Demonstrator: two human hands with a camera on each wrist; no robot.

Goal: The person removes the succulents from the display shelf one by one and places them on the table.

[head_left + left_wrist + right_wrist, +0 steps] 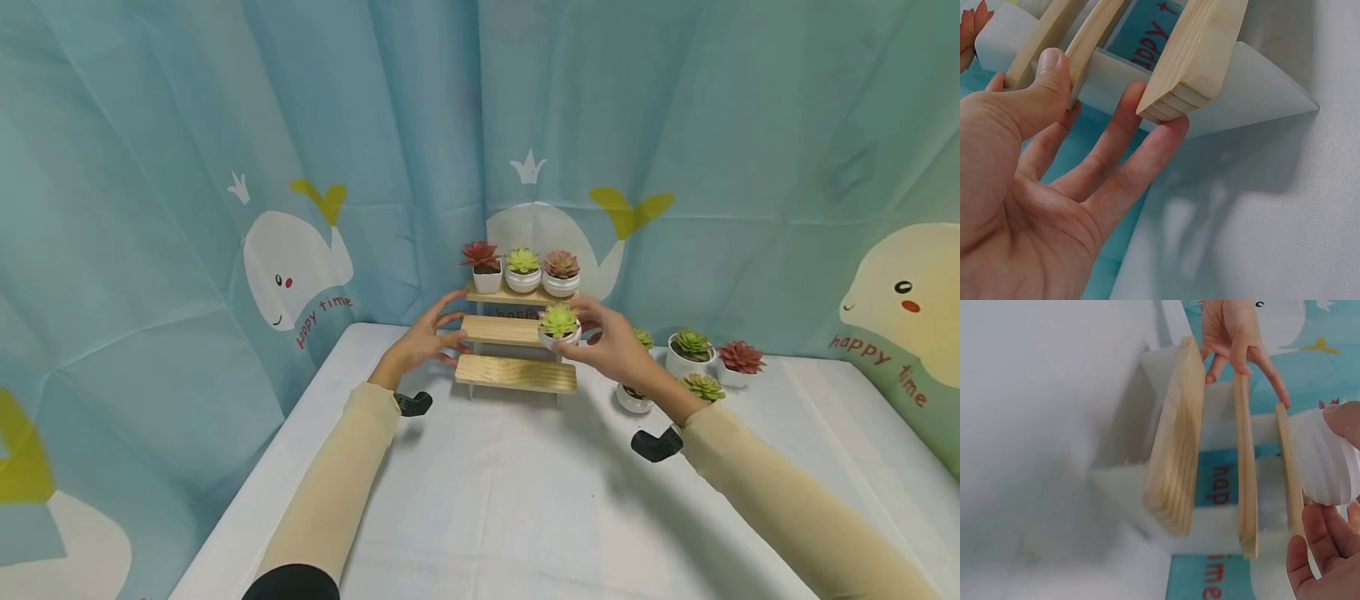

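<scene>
We see the right grip [611,340], thumb and fingers curled round a lime-green succulent in a white pot [559,323], near the right end of the three-tier stand [516,373]. Our left grip [426,337] is spread wide, fingertips touching the stand's left side.

Shelf [516,373]: on the bench [480,500]
Top-tier plants [522,279]: three abreast on the shelf
Held plant [558,323], right grip [615,337]: at the shelf's right end
Left grip [420,340]: shelf's left end
Bench plants [688,360]: right of shelf
Curtain [420,125]: behind shelf
</scene>
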